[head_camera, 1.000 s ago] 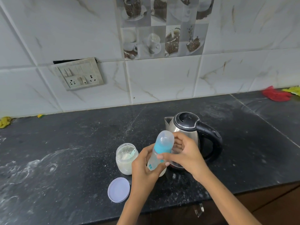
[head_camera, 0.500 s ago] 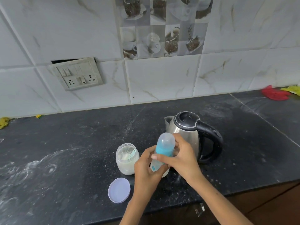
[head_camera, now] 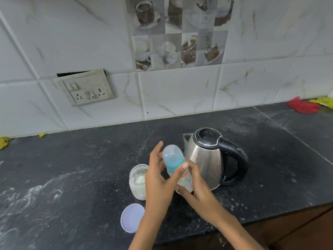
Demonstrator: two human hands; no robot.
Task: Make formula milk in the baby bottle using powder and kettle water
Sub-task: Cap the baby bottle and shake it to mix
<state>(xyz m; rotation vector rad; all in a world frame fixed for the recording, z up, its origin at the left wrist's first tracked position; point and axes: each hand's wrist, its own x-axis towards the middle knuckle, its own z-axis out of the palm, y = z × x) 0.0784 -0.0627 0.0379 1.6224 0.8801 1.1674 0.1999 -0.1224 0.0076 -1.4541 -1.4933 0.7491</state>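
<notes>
The baby bottle, clear with a blue collar and a translucent cap, is tilted with its top to the upper left, in front of the steel kettle. My right hand grips the bottle's lower body from below. My left hand has its thumb across the blue collar and its fingers stretched out behind the bottle. The kettle's black lid is closed and its handle points right. An open glass jar of white powder stands just left of my left hand. The jar's pale lid lies flat near the counter's front edge.
The black stone counter is dusted with white powder, mostly at the left. A switchboard is set in the tiled wall behind. A red cloth and a yellow cloth lie at the far right, another yellow scrap at the far left.
My right hand has dropped from the bottle's cap to its lower body. My left hand has moved up to the collar with its fingers spread. The bottle now tilts more to the left.
</notes>
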